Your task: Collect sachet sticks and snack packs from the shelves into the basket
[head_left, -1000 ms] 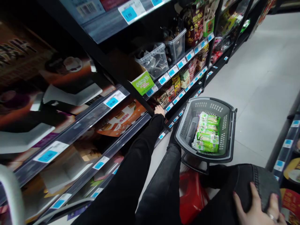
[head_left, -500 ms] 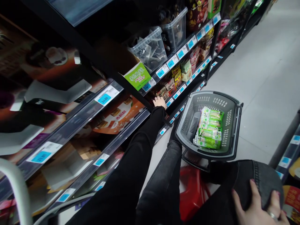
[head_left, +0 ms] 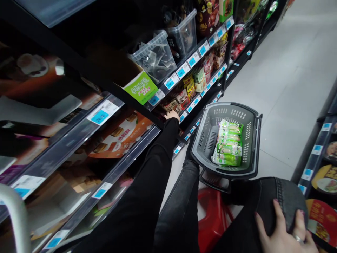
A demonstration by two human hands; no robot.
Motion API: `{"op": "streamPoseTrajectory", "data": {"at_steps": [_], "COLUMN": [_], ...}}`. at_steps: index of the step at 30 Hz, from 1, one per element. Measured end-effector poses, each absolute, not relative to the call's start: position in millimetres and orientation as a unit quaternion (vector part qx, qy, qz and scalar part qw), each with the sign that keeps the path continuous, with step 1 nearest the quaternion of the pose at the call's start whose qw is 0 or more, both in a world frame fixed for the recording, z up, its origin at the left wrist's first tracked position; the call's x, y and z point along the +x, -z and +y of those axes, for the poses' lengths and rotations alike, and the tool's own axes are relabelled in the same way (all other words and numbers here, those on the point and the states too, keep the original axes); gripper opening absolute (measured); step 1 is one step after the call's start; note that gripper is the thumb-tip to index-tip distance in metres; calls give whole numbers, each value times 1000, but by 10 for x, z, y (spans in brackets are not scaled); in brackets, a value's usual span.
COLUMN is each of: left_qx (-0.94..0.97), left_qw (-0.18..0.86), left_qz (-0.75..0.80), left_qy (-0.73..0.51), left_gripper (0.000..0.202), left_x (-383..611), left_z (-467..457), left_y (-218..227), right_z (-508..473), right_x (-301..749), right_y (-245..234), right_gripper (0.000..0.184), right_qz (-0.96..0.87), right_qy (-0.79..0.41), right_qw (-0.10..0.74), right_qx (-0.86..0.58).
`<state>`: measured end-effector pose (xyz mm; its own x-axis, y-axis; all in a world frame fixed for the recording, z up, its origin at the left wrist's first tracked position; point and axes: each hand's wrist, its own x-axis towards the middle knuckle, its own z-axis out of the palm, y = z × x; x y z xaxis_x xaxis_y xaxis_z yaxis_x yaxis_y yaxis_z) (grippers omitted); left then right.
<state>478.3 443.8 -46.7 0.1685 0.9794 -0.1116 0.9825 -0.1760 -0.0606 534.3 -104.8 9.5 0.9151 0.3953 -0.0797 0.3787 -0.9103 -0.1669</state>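
Note:
My left hand (head_left: 172,115) reaches to a low shelf at the front edge, beside small snack packets (head_left: 183,98). Its fingers look stretched out, with the tips partly lost among the packets; I see nothing held in them. My right hand (head_left: 288,230), wearing a ring, lies spread on my knee in dark jeans (head_left: 289,196). A grey shopping basket (head_left: 205,133) stands between my legs and the aisle, with several green-and-white snack packs (head_left: 229,142) lying inside it.
Clear plastic bins (head_left: 158,58) and a green box (head_left: 140,88) sit on the shelf above my left hand. Large cartons (head_left: 118,137) fill the left shelves. Something red (head_left: 210,218) is under me. Round food tubs (head_left: 325,179) line the right shelf.
The view has turned slightly right, so shelves, basket and both hands appear farther left. My left hand stays at the packets and my right hand stays on the knee.

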Motion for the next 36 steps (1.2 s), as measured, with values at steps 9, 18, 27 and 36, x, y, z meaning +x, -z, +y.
{"op": "streamPoseTrajectory", "data": {"at_steps": [9,18,27,36], "left_qx": [782,809,851,895], "left_qw": [54,41,42,39], "left_qz": [617,586,523,441], "left_qy": [63,12,-31,-51], "left_gripper": [25,32,20,16], "left_x": [4743,4559,4646,4488], "left_z": [4697,4432,3775,3113], "left_y": [262,73,92,19], "right_z": [-1042,-1029,-1082,-1030], "right_x": [5327,5350,5372,5365], "right_y": [13,-10,44,9], "right_gripper": [72,72,68,65], "right_qz": [-189,-199,-206,-202], "right_qy": [-61,-64,-52,-39], "right_qw": [80,74,85,84], "right_qx": [-977,-975,-974,-975]}}
